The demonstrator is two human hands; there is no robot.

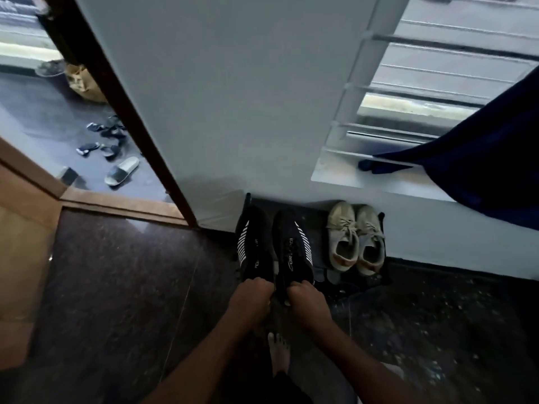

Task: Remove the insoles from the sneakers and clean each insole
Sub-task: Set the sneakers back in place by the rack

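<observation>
Two black sneakers with white side stripes stand toes to the wall on the dark floor. My left hand (251, 297) grips the heel of the left black sneaker (253, 243). Around the heel of the right black sneaker (293, 246) my right hand (307, 301) is closed. Both heels are hidden under my fingers. No insole shows. To the right, a pair of beige laced sneakers (354, 239) rests against the wall on a dark mat (379, 279), untouched.
My bare foot (279, 352) stands just behind the hands. An open door (17, 228) at left leads to a floor strewn with several sandals and a grey slide (122, 171). A barred window (408, 91) with a blue curtain (481, 158) fills the right.
</observation>
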